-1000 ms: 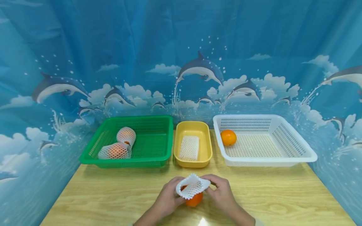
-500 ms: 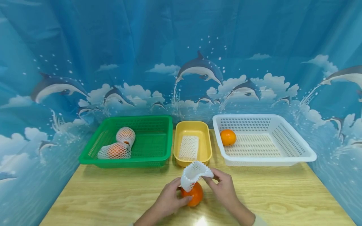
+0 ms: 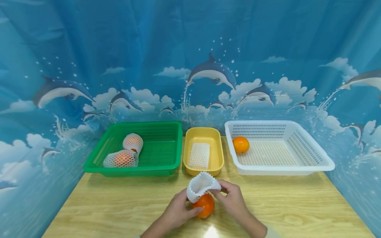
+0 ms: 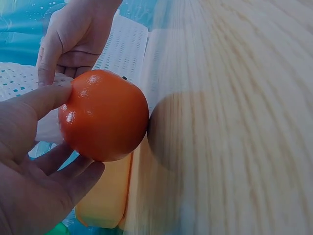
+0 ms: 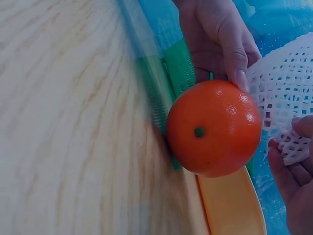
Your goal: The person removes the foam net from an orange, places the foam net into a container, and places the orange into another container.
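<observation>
In the head view, my left hand point(image 3: 178, 210) grips an orange point(image 3: 206, 205) low over the table, its thumb across the front. My right hand point(image 3: 233, 200) pinches the edge of a white foam fruit net point(image 3: 202, 185). The net sits at the top of the orange, its wide mouth gaping upward. Seen from the right wrist, thumb and fingers pinch a corner of the net point(image 5: 281, 81), and a small green stem spot shows on the orange point(image 5: 215, 147). The left wrist view shows the bare orange point(image 4: 105, 117) between left thumb and fingers; its shadow meets it on the wood.
A green basket point(image 3: 162, 170) at the back left holds two netted fruits point(image 3: 132, 142). Beside it stands a yellow tray point(image 3: 217, 155) with a flat foam net point(image 3: 199, 155) inside. At the back right, a white basket point(image 3: 285, 170) contains one bare orange point(image 3: 240, 144).
The net has risen off the front of the orange and opened wider, then dipped slightly. My left thumb has come onto the orange's front. Baskets and tray stay put.
</observation>
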